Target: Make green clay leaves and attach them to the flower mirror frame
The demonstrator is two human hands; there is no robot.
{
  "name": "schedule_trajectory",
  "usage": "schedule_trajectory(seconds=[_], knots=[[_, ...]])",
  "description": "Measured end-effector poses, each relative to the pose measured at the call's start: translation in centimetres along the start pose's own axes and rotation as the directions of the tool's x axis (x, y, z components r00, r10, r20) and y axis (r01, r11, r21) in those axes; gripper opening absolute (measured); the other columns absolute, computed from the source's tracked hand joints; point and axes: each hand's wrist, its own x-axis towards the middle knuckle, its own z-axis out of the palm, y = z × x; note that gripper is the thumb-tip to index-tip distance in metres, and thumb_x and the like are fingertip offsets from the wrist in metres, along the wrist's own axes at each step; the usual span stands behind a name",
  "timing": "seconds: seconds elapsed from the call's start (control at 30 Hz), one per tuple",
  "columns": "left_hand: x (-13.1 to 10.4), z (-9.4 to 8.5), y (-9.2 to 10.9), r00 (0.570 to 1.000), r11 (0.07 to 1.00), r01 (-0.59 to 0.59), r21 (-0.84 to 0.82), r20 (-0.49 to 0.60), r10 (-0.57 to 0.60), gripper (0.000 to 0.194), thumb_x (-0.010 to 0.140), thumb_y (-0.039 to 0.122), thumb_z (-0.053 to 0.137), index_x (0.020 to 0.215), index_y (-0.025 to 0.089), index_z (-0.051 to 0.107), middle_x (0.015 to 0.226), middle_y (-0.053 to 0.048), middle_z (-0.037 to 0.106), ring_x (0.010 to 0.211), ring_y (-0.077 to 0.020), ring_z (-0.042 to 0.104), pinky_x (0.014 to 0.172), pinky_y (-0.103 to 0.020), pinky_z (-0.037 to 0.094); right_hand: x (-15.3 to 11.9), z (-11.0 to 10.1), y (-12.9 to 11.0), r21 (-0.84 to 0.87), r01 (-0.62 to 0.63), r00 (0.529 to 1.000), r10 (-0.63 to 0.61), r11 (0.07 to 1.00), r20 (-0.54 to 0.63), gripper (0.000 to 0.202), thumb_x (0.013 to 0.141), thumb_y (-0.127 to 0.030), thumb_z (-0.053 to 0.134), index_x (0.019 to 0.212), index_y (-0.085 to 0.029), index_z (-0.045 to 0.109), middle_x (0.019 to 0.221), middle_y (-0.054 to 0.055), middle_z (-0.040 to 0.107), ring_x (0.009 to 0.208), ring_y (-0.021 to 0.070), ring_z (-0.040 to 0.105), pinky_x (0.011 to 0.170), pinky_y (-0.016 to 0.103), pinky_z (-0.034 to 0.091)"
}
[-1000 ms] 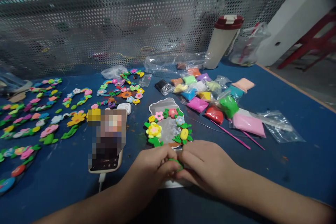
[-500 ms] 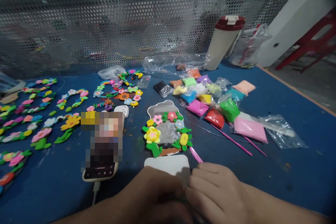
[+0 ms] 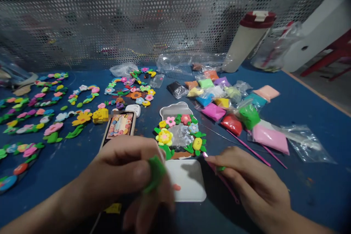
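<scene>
Between the thumb and fingers of my left hand [image 3: 126, 175] is a piece of green clay [image 3: 155, 174], slightly blurred. My right hand [image 3: 249, 182] pinches a small green bit [image 3: 221, 168] at its fingertips, beside a pink tool [image 3: 229, 188] lying on the table. A white board [image 3: 189, 181] with a small orange-red piece [image 3: 177, 187] on it lies between my hands. Just beyond it sits a mirror frame [image 3: 175, 111] ringed with clay flowers and leaves. Part of the phone [image 3: 120, 126] is hidden behind my left hand.
Colourful clay packets [image 3: 214, 111] lie at the right centre, with pink sticks [image 3: 249, 148] and a plastic bag [image 3: 309, 142] nearby. Several decorated clay pieces [image 3: 82, 117] cover the left side. At the back stand a tumbler [image 3: 246, 44] and a metal mesh panel [image 3: 137, 18].
My hands have moved apart from their place together at the front. Green clay now shows in both, and the white board is uncovered. The view has shifted slightly.
</scene>
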Motion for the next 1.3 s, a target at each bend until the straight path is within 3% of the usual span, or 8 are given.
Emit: schedule_trajectory(seconds=[0.17,0.4,0.53,0.7,0.83,1.0,1.13,1.3], knots=[[0.7,0.5,0.9,0.984,0.927,0.041,0.372,-0.178,0.028,0.014,0.088,0.03,0.053,0.09,0.023,0.065,0.063,0.004,0.062,0.045,-0.0066,0.05,0.041,-0.016,0.036,0.0,0.6,0.9,0.146,-0.027,0.999,0.021,0.989,0.046,0.027,0.088,-0.006,0.05,0.104,-0.023,0.065,0.091,0.004,0.071,0.081,0.0151,0.066,0.068,0.025,0.053],[0.3,0.0,-2.2,0.933,0.501,-0.042,0.865,-0.145,0.329,0.02,0.087,0.024,0.052,0.068,0.019,0.056,0.063,0.005,0.054,0.057,-0.0089,0.049,0.054,-0.019,0.036,0.5,0.9,0.3,0.249,-0.061,0.997,0.049,0.967,0.054,0.005,0.082,-0.018,0.067,0.083,-0.022,0.069,0.075,0.001,0.07,0.066,0.0138,0.065,0.059,0.024,0.053],[0.0,-0.5,-5.7,0.906,0.409,-0.004,0.913,-0.17,0.387,0.025,0.093,0.02,0.038,0.072,0.019,0.049,0.067,0.003,0.052,0.057,-0.0091,0.05,0.052,-0.019,0.037,0.3,1.2,0.5,0.204,-0.134,0.988,0.115,0.97,0.105,0.019,0.087,-0.013,0.056,0.096,-0.025,0.069,0.09,0.002,0.073,0.082,0.0154,0.069,0.072,0.027,0.056],[-0.2,-1.3,-7.9,0.881,0.287,-0.199,0.937,0.043,0.471,0.02,0.094,0.012,0.035,0.106,0.024,0.046,0.088,0.001,0.063,0.072,-0.0104,0.061,0.062,-0.018,0.045,0.3,1.2,0.8,0.133,-0.222,0.975,0.223,0.966,0.01,0.022,0.091,-0.02,0.05,0.105,-0.025,0.066,0.078,0.001,0.07,0.067,0.0129,0.066,0.06,0.023,0.054],[-0.5,-1.7,-8.1,0.872,0.16,-0.201,0.966,0.102,0.479,0.005,0.095,0.027,0.046,0.097,0.022,0.048,0.074,0.003,0.064,0.059,-0.0095,0.06,0.053,-0.018,0.04,0.6,1.1,0.6,0.094,-0.171,0.985,0.17,0.981,0.018,0.014,0.085,-0.034,0.063,0.08,-0.021,0.068,0.063,-0.001,0.067,0.051,0.0113,0.061,0.045,0.019,0.048],[-0.5,-1.3,-7.6,0.829,-0.168,-0.149,0.974,0.216,0.516,0.028,0.097,0.032,0.039,0.076,0.019,0.052,0.059,0.002,0.058,0.049,-0.011,0.051,0.047,-0.023,0.033,0.8,1.2,0.4,0.082,-0.115,0.989,0.107,0.99,0.099,0.007,0.084,-0.028,0.064,0.08,-0.022,0.063,0.071,-0.002,0.071,0.061,0.0104,0.067,0.057,0.016,0.053],[-0.5,-1.1,-7.5,0.844,-0.25,-0.114,0.961,0.227,0.487,0.025,0.096,0.021,0.034,0.077,0.02,0.05,0.062,0.0,0.058,0.053,-0.0137,0.05,0.049,-0.025,0.032,0.4,1.4,0.9,0.203,-0.258,0.964,0.238,0.945,0.117,0.013,0.093,-0.019,0.047,0.097,-0.023,0.059,0.082,0.001,0.073,0.073,0.0131,0.071,0.065,0.021,0.056],[-0.4,-1.2,-7.7,0.892,-0.304,-0.065,0.95,0.192,0.409,0.019,0.09,0.012,0.035,0.079,0.019,0.049,0.066,-0.002,0.058,0.057,-0.0179,0.052,0.05,-0.028,0.035,0.1,1.3,1.1,0.157,-0.322,0.944,0.304,0.934,0.131,0.018,0.088,-0.028,0.057,0.072,-0.021,0.061,0.054,-0.004,0.065,0.046,0.0102,0.061,0.045,0.017,0.048]])
